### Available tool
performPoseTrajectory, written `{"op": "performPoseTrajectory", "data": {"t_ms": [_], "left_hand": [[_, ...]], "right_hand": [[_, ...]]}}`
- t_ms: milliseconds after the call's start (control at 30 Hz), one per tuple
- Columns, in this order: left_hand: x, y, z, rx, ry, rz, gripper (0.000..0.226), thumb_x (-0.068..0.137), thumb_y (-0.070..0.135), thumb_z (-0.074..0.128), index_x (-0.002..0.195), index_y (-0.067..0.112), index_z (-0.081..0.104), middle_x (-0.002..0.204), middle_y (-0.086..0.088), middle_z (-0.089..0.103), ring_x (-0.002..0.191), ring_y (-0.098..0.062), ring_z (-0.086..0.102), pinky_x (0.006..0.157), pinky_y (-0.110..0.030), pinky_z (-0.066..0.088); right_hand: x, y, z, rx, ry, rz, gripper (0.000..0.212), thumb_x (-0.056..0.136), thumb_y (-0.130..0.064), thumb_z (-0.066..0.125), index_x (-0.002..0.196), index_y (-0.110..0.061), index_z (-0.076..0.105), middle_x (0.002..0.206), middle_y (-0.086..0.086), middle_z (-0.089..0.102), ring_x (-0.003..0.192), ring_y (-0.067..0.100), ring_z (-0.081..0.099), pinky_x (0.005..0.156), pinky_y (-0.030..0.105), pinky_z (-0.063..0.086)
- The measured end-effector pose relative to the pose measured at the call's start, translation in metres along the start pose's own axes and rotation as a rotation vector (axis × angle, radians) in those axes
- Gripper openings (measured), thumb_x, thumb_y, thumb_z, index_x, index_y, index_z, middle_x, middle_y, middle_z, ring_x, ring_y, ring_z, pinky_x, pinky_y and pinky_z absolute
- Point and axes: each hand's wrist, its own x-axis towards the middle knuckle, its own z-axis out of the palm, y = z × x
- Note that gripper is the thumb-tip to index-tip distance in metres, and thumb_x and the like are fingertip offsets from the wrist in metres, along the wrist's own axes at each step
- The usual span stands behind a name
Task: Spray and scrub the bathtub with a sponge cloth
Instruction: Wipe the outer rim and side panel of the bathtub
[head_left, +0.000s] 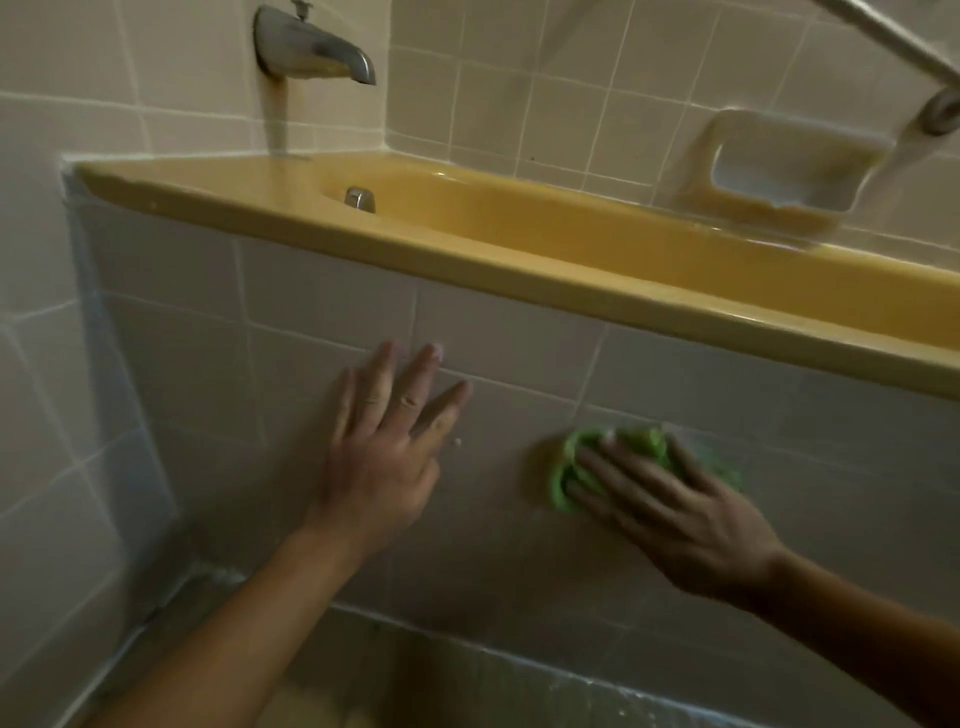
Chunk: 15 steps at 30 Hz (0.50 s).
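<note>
Right now, mid-scrub on the tiled panel (519, 332) beneath the yellow bathtub (415, 234) rim. Find the green sponge cloth (641, 440) at about four o'clock in the view, bunched against the tile just under a grout line. Note the right hand (675, 514) laid over it, fingers straight and slightly fanned, pressing rather than pinching. Blurred, so probably caught in a stroke. Note the left hand (384, 467) nearer seven o'clock, palm on the tile, fingers spread wide, holding nothing, apparently serving as a brace.

To do this step well:

- Keep the palm's weight over the middle of the cloth, never just the fingertips, to stop it sliding out.
- Work in short overlapping passes along the grout lines, likely grime traps.
- Leave the bracing hand planted well apart from the cloth, then shift it toward nine o'clock before scrubbing that patch.
- Move up afterwards to the rim at twelve o'clock and into the basin below the faucet (311, 52).
- Mind wet tile under a braced palm: slippery, most likely.

No spray bottle in view.
</note>
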Motion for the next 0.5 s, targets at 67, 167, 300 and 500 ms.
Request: {"op": "performPoseTrajectory", "data": {"t_ms": [67,167,300,500], "left_hand": [[0.003,0.013,-0.002,0.004,0.007,-0.015,0.073,0.089,0.025,0.060,0.159,0.025,0.041,0.172,-0.012,0.022,0.157,-0.047,0.016,0.117,-0.069,0.032],[-0.002,0.043,0.002,-0.033,-0.020,-0.082,0.076,0.091,0.029,0.059,0.162,0.023,0.033,0.173,-0.012,0.019,0.158,-0.045,0.012,0.118,-0.065,0.035],[0.006,0.062,0.009,-0.011,-0.059,-0.111,0.084,0.093,0.036,0.063,0.164,0.017,0.023,0.173,-0.016,0.011,0.157,-0.050,0.008,0.120,-0.069,0.025],[0.011,0.021,-0.023,0.161,-0.268,0.110,0.102,0.078,0.042,0.051,0.167,0.022,0.008,0.175,-0.007,-0.003,0.160,-0.041,0.003,0.116,-0.059,0.029]], "right_hand": [[-0.024,-0.006,0.014,-0.068,-0.051,-0.221,0.074,0.093,-0.025,0.056,0.161,-0.013,0.029,0.170,0.016,0.016,0.158,0.035,0.012,0.126,0.061,-0.001],[-0.012,0.017,0.006,0.007,0.048,-0.131,0.077,0.093,-0.027,0.054,0.162,-0.013,0.026,0.170,0.017,0.015,0.158,0.034,0.012,0.125,0.062,0.002],[0.025,0.059,-0.022,0.123,0.386,0.438,0.061,0.104,-0.023,0.050,0.161,-0.016,0.030,0.167,0.014,0.027,0.155,0.036,0.025,0.120,0.067,0.022],[-0.023,-0.027,0.027,0.117,0.032,-0.041,0.065,0.101,-0.023,0.036,0.162,-0.005,0.020,0.169,0.026,0.007,0.157,0.042,0.003,0.124,0.065,-0.005]]}}
